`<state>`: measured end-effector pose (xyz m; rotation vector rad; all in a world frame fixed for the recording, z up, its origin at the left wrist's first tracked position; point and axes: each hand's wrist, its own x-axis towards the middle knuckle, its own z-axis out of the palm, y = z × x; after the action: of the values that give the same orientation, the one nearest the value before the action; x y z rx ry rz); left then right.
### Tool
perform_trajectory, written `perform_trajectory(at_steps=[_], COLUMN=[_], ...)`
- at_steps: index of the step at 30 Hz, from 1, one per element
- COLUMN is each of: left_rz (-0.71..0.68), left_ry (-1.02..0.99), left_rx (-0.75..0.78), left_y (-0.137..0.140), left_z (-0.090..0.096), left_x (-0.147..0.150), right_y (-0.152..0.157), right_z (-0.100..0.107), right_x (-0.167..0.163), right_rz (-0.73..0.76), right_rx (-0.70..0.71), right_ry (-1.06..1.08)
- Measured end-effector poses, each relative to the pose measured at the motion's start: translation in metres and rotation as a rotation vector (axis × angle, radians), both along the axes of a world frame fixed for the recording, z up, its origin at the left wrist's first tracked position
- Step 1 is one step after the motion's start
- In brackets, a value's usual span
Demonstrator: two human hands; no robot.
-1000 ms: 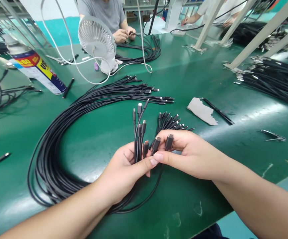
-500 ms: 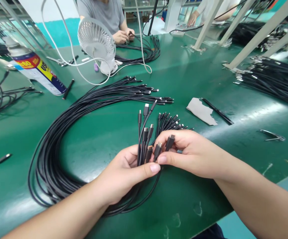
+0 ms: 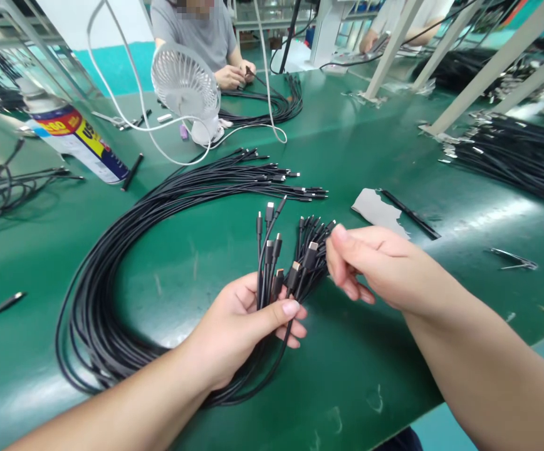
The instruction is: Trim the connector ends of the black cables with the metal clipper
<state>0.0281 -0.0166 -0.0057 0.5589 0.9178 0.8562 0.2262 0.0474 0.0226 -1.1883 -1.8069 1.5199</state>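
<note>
My left hand [image 3: 248,326] is closed round several black USB cables [image 3: 268,269], whose plug ends point up and fan out above the thumb. Two plugs lean to the right, past my thumb tip. To the right, my right hand [image 3: 366,260] hovers apart from my left, its thumb and forefinger pinched together at the edge of another bunch of cable ends [image 3: 310,232]. Whether a cable is in that pinch is hidden. The long cables curve in a thick loop [image 3: 98,275] on the green table, their far ends fanned out beyond my hands.
A white fan [image 3: 185,81] and a spray can [image 3: 77,138] stand at the back left. Torn paper [image 3: 378,207], a black stick [image 3: 410,214] and tweezers [image 3: 511,258] lie to the right. More cables [image 3: 516,150] are heaped beyond. A co-worker [image 3: 201,37] handles cables opposite.
My right hand has drawn away from my left, moving right and slightly up, and has let go of the plug by my left thumb. My left hand keeps its grip on the cables.
</note>
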Motion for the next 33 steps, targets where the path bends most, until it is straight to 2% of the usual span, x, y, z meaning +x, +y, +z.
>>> perform_trajectory(at_steps=[2, 5, 8, 11, 14, 17, 20, 22, 26, 33], left_rz=[0.015, 0.015, 0.006, 0.015, 0.034, 0.045, 0.036, 0.032, -0.021, -0.086], left_ry=[0.009, -0.002, -0.014, -0.018, -0.026, -0.042, -0.065, -0.075, -0.119, -0.12], left_rx=[0.0, 0.01, 0.015, 0.007, 0.011, 0.02, 0.03, 0.053, 0.129, 0.157], left_y=[0.0, -0.001, -0.001, -0.001, -0.001, 0.0, 0.002, 0.002, 0.003, 0.004], left_z=[0.0, -0.001, -0.003, -0.003, -0.002, -0.002, -0.002, -0.002, -0.004, -0.009], left_x=[0.0, -0.001, -0.002, -0.003, -0.002, -0.001, -0.001, 0.0, 0.0, 0.0], right_y=[-0.002, -0.006, -0.008, -0.009, -0.006, 0.0, 0.004, 0.0, -0.014, -0.019], right_z=[-0.002, -0.006, -0.008, -0.006, -0.004, -0.008, -0.017, -0.023, -0.028, -0.014], right_x=[-0.001, -0.005, -0.011, -0.015, -0.013, -0.007, -0.005, -0.009, -0.021, -0.028], right_rz=[-0.04, -0.124, -0.224, -0.328, -0.369, -0.274, -0.091, 0.019, 0.159, 0.155], right_rx=[0.01, 0.126, 0.186, 0.107, 0.006, -0.124, -0.252, -0.281, -0.208, -0.087], right_ry=[-0.007, 0.031, 0.165, 0.328, 0.392, 0.356, 0.241, 0.187, 0.141, 0.052])
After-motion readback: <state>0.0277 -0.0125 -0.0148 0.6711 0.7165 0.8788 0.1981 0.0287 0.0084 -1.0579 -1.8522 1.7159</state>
